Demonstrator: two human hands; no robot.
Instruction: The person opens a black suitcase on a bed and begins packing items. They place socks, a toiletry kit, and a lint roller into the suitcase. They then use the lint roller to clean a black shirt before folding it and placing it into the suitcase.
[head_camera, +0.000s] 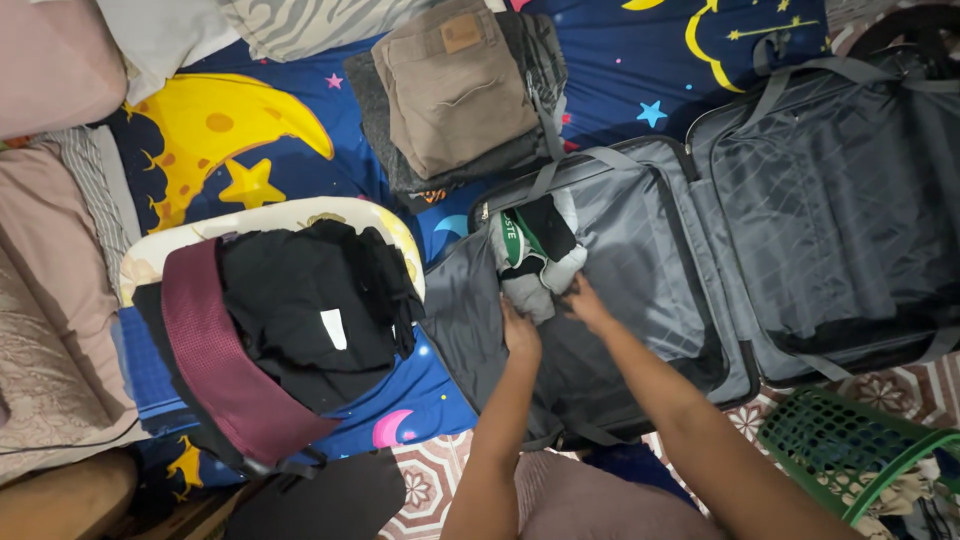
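Note:
An open grey suitcase lies on a blue sheet with moons and stars. Its lid half is spread to the right. In the upper left corner of the near half sits a rolled bundle of grey, white, green and black clothing. My left hand presses on the suitcase lining just below the bundle. My right hand touches the bundle's lower right edge, fingers on the cloth.
A stack of folded tan and grey trousers lies above the suitcase. A heap of black clothes with a maroon mesh piece rests on a cushion at the left. A green plastic basket stands at lower right. Pillows line the left edge.

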